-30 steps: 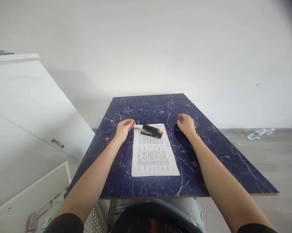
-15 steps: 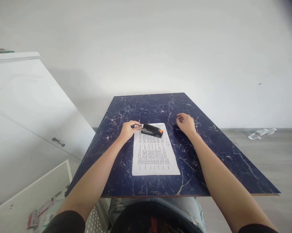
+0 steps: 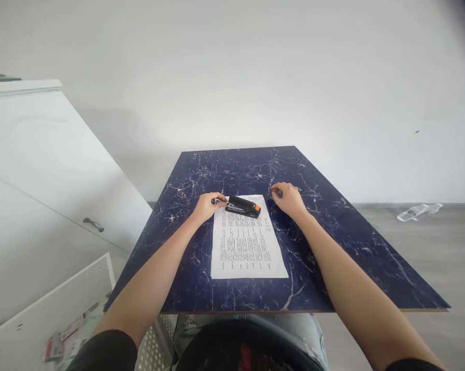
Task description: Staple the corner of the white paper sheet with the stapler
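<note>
At far left stands a white cabinet (image 3: pixel 27 134) with a dark handle (image 3: pixel 93 224). Below it, near the person's left arm, is a white basket (image 3: pixel 110 268) with red and white packets (image 3: pixel 55 348) in it, too blurred to read.

Next comes the left hand (image 3: pixel 209 207), over the left part of the dark blue table (image 3: pixel 194 170). Its fingers are bent, thumb and forefinger drawn toward each other at the left end of the stapler (image 3: pixel 243 207); whether they pinch it or only touch it I cannot tell.

The stapler lies on the upper part of the printed paper (image 3: pixel 242 252), in the middle of the table. Its long axis runs mainly left to right, on a slight slant: the metal left end is a little farther from the person, the end with the orange tab (image 3: pixel 258 208) a little nearer. So the stapler extends rightward from the left fingers, and the left hand is clearly the nearer one.

The right hand (image 3: pixel 288 199) is apart from the stapler, beyond its orange end and just right of the paper's far right corner. Its fingers curl loosely, a gap showing between thumb and forefinger, with nothing visible in them.

At far right, a clear bottle (image 3: pixel 416 212) lies on the floor (image 3: pixel 429 252), well apart from both hands.
</note>
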Available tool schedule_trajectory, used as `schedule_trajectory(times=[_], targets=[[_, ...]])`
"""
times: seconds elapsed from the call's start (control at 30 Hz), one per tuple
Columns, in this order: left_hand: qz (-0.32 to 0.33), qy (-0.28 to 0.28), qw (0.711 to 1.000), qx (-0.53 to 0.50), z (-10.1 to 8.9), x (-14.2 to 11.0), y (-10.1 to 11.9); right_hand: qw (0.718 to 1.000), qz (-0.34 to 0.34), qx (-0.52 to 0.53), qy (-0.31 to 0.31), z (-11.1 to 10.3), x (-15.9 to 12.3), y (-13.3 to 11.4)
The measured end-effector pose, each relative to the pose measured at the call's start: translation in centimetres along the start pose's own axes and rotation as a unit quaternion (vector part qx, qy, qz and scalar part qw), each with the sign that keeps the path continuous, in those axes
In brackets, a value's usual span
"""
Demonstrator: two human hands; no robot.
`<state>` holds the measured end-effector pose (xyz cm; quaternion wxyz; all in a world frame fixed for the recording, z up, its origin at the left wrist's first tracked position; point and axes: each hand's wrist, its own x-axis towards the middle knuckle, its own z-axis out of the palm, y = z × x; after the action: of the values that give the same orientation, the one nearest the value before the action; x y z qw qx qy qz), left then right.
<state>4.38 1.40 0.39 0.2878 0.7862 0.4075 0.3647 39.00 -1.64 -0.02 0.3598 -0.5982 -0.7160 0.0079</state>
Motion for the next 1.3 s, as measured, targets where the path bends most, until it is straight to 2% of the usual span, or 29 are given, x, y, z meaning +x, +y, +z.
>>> schedule_trajectory(times=[0.43, 0.57, 0.73, 0.8, 0.9, 1.03, 1.17, 1.3], targets=[[0.002, 0.005, 1.000, 0.003, -0.7, -0.3, -1.0, 1.000, -0.004, -0.002, -0.024, 0.1, 0.0, 0.1], [0.028, 0.008, 1.000, -0.001, -1.2, -0.3, -1.3, 1.000, -0.009, 0.000, -0.021, 0.1, 0.0, 0.2], [0.023, 0.031, 0.998, -0.040, -1.7, 0.0, -1.8, 0.997, -0.008, 0.072, -0.010, -0.2, -0.1, -0.6], [0.002, 0.033, 0.997, -0.072, -1.8, 0.0, -2.0, 0.990, -0.003, 0.133, -0.037, -0.4, -0.3, -1.4], [-0.034, 0.032, 0.994, -0.100, -1.8, -0.1, -2.1, 0.972, -0.020, 0.196, -0.124, -0.5, -0.6, -2.9], [-0.055, 0.043, 0.986, -0.151, -1.8, -0.5, -1.7, 0.958, -0.059, 0.179, -0.215, -0.2, -0.8, -4.5], [-0.074, 0.036, 0.977, -0.195, -1.4, -0.6, -0.8, 0.960, -0.092, 0.144, -0.221, 0.2, -0.9, -5.1], [-0.092, 0.010, 0.970, -0.223, -0.8, -0.7, 0.1, 0.958, -0.080, 0.163, -0.222, 0.4, -1.0, -5.0]])
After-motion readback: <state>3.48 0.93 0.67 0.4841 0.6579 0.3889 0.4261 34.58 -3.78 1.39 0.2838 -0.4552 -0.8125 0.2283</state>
